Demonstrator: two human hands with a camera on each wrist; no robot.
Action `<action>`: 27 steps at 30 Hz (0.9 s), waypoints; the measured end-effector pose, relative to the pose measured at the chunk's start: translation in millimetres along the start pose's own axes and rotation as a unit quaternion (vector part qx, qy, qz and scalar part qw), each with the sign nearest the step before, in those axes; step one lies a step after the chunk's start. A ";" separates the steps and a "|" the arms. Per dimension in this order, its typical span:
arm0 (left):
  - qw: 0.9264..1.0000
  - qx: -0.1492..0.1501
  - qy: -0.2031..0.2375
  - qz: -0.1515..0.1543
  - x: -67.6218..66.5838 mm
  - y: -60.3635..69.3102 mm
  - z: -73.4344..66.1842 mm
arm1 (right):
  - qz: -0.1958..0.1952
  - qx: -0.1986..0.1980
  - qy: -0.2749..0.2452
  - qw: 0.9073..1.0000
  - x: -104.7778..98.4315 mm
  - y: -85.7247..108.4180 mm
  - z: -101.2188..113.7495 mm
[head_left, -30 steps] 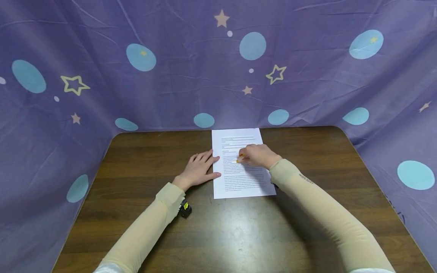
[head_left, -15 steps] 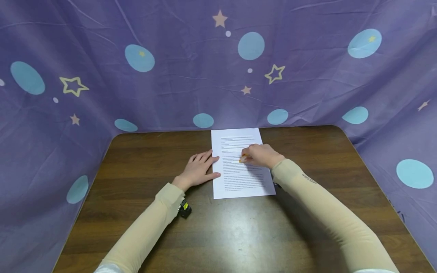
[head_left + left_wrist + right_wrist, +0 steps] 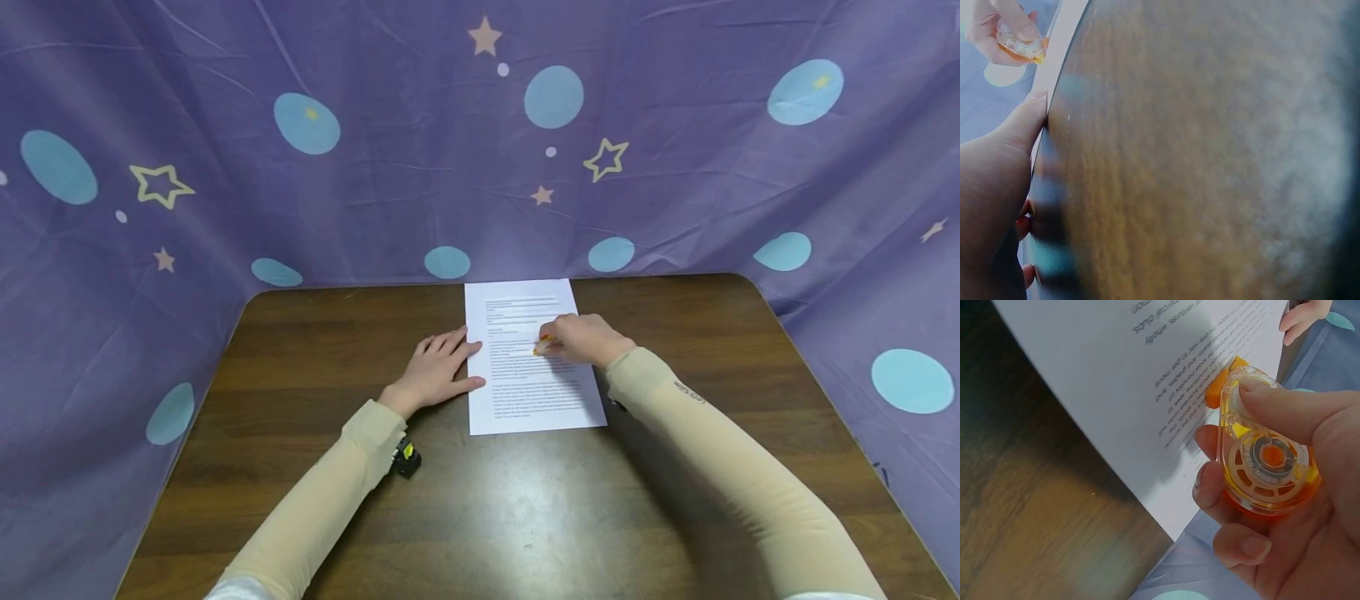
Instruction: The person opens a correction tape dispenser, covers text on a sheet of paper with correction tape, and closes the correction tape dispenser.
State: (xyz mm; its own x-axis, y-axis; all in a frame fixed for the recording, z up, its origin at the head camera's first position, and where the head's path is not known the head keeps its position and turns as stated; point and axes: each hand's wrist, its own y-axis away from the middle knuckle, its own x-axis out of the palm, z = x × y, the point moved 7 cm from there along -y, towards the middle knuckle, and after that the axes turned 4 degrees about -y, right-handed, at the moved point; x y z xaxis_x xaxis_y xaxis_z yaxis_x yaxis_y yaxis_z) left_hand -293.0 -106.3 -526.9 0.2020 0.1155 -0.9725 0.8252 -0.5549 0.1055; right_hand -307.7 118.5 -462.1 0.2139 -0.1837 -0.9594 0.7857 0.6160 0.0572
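A printed white sheet of paper [image 3: 525,408] lies flat at the table's far edge. My left hand [image 3: 433,375] rests with spread fingers on the paper's left edge, thumb and fingertips on the sheet. Over the middle of the text, my right hand [image 3: 585,340] grips a small correction tape dispenser [image 3: 542,345]. In the right wrist view the dispenser [image 3: 1266,456] is clear plastic with orange and yellow parts, held between thumb and curled fingers, its orange tip at the printed lines. The left wrist view shows the dispenser [image 3: 1019,44] beyond my left thumb.
The brown wooden table [image 3: 480,517] spreads in front of and beside the paper. A purple curtain [image 3: 390,167] with stars and blue ovals hangs behind it and along both sides. A small black device [image 3: 407,458] sits at my left wrist.
My right hand has slid a little to the right across the paper with the dispenser still in its grip. My left hand and the sheet have stayed in place.
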 end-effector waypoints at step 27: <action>1.000 0.000 -0.007 0.007 -6.8 3.0 -6.3 | 0.009 0.022 0.017 1.000 -3.6 16.2 -24.6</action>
State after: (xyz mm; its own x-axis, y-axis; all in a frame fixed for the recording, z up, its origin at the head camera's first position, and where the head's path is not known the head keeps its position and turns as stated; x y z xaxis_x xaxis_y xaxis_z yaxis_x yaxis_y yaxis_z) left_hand -288.5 -103.5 -518.6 0.2059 0.0973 -0.9737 0.8221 -0.5569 0.1182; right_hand -310.0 148.0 -464.6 0.2090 -0.1461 -0.9670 0.8067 0.5847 0.0860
